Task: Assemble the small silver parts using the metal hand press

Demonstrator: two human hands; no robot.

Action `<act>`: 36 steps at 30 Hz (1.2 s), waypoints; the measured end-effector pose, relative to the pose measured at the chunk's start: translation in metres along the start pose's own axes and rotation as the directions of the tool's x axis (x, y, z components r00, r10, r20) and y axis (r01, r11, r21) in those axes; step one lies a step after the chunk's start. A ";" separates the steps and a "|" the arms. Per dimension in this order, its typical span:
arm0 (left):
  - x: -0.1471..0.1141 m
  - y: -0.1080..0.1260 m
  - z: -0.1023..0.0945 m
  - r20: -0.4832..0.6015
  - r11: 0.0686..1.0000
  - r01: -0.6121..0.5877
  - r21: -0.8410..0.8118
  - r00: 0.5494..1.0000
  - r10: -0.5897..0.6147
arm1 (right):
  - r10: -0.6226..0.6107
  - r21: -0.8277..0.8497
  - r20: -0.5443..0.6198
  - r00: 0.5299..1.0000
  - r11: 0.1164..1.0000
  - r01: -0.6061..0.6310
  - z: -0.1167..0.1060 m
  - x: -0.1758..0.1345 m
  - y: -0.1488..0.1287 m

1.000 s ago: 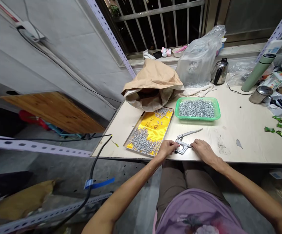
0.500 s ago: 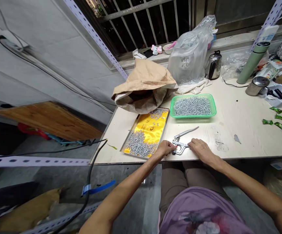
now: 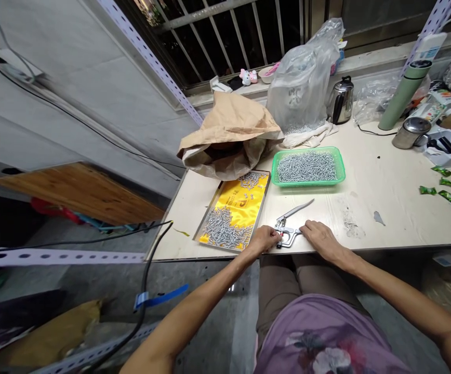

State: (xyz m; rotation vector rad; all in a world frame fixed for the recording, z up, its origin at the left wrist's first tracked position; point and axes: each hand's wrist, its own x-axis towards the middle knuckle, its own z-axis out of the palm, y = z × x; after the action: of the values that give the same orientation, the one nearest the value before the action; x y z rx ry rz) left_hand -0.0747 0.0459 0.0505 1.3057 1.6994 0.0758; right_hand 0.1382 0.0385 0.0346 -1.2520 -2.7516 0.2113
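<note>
A grey plier-like hand tool (image 3: 290,240) with a small coil spring lies at the table's front edge. One long handle (image 3: 296,210) points away to the upper right, spread from the other. My right hand (image 3: 319,238) is closed on the end of the nearer handle. At the tool's left end, my left hand (image 3: 265,239) is pinched; a tiny red bit shows by its fingertips, and what they hold is too small to make out. Left of it, a shallow tray (image 3: 263,203) with a yellow lining holds small silvery metal pieces (image 3: 225,231). More such pieces fill a green basket (image 3: 342,169) behind the tool.
An open brown paper bag (image 3: 229,122) stands behind the tray. Further back are a clear plastic bag (image 3: 297,88) and a steel pot (image 3: 341,101). A green bottle (image 3: 405,96), a metal cup (image 3: 410,133) and green-wrapped sweets (image 3: 448,197) are at right.
The view has shifted very slightly. Both hands and the hand tool keep nearly the same positions; the left fingertips have moved only a little.
</note>
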 end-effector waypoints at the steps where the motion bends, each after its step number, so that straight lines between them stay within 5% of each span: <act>1: 0.000 0.000 0.000 0.022 1.000 0.008 -0.027 1.000 -0.007 | 0.000 -0.001 -0.001 1.000 1.000 0.000 0.000 0.000 0.000; 8: -0.003 -0.004 0.002 0.197 0.966 0.142 -0.215 0.975 -0.099 | -0.012 0.012 -0.011 1.000 1.000 0.012 -0.001 -0.002 -0.001; 16: -0.009 -0.002 0.005 0.187 0.960 0.208 -0.185 0.967 -0.174 | -0.028 0.097 0.036 0.999 0.995 0.025 -0.012 0.010 0.024; 23: -0.009 -0.006 0.008 0.163 0.953 0.211 -0.218 0.971 -0.178 | -0.093 0.052 0.284 0.954 0.995 0.081 -0.022 0.044 0.045; 36: -0.010 -0.014 0.015 0.106 0.954 0.202 -0.220 0.977 -0.182 | -0.036 -0.017 0.268 0.963 0.999 0.042 -0.035 0.042 0.030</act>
State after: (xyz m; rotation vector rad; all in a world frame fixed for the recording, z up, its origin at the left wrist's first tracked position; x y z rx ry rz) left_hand -0.0746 0.0250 0.0405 0.9555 1.6818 0.0983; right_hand 0.1382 0.0928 0.0653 -1.2569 -3.0098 0.3727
